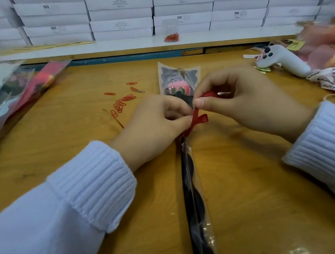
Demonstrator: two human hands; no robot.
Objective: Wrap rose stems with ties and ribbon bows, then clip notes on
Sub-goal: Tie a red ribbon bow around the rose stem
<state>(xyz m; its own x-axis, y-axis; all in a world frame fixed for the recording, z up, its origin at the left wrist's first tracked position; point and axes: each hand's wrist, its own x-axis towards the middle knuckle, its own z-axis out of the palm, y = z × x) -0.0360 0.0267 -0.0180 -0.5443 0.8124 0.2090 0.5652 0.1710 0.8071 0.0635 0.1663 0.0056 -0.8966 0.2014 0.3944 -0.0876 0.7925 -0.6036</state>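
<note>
The cellophane-sleeved rose lies lengthwise on the wooden surface, with its bloom pointing away from the person. The left hand pinches the sleeve's neck just under the bloom, and the right hand pinches a loop of the red ribbon bow there. The rose is probably light. The film looks slippery and crinkly and the ribbon soft, so the tied neck seems the best place to hold it.

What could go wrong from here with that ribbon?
1. The right hand pinches the ribbon while the left hand grips the sleeve beside it; a slip may let it loosen.
2. A hard pull might crumple the sleeve.
3. Loose clips lie near the left hand and could get swept away.
</note>
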